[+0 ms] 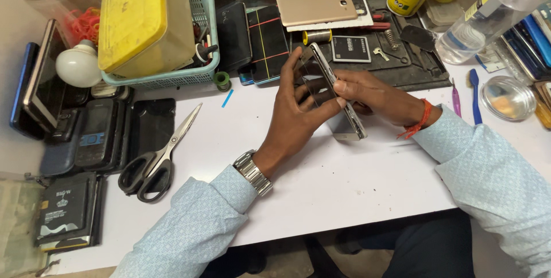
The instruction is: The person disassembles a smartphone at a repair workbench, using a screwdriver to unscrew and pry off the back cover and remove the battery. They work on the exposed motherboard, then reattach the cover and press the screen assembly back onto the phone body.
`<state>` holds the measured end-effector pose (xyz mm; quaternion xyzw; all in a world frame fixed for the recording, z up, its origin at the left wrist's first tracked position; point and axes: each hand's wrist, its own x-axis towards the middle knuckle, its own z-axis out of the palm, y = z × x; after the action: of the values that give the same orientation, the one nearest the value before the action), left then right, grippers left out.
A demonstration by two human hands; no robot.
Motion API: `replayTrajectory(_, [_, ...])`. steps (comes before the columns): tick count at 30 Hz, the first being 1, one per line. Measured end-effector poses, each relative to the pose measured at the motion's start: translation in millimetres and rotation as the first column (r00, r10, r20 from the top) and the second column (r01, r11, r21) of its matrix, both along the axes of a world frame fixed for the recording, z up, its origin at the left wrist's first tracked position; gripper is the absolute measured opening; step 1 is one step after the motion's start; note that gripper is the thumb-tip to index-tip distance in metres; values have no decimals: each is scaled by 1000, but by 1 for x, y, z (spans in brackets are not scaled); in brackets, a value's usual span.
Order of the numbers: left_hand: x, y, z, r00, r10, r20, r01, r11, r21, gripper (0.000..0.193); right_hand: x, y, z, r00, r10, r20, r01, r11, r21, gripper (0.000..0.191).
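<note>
Held up off the white bench [344, 197], centre of the scene, a slim smartphone [336, 91] tilted on edge, its long side running from far-left to near-right. Pinched between both hands: left hand [298, 111] spread across the dark glass face, fingers fanned as if to steady or press the panel; right hand [373, 97] cupping the far edge from behind, thumb laid on the metal rim. Both grips closed on the phone, neither wide. Tilted that way, probably, to bring the side seam toward the eye (a judgement only).

Phone itself: thin, silver-grey metal frame, glossy black front, screen dark; lower end near the bench, whether touching it cannot be told.

Around it: black-handled scissors [155, 160] lying to the left, a gold phone back [315, 7] and a loose battery [350, 48] on the dark mat [425, 68] beyond, a teal basket [201, 37] with a yellow box [143, 19] far left, a clear bottle [488, 19] far right.
</note>
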<state>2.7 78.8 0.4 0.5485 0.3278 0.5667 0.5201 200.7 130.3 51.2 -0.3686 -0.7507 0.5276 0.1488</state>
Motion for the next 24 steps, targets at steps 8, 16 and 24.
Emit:
replayTrajectory(8, [2, -1, -2, 999, -10, 41, 10, 1000, -5, 113, -4, -7, 6, 1000, -13, 23, 11, 996, 91, 62])
replayTrajectory(16, [4, 0, 0, 995, -34, 89, 35, 999, -13, 110, -3, -6, 5, 998, 25, -51, -20, 995, 94, 60])
replayTrajectory(24, [6, 1, 0, 987, -54, 151, 54, 999, -2, 108, -1, -4, 0, 998, -47, -37, 49, 997, 53, 55])
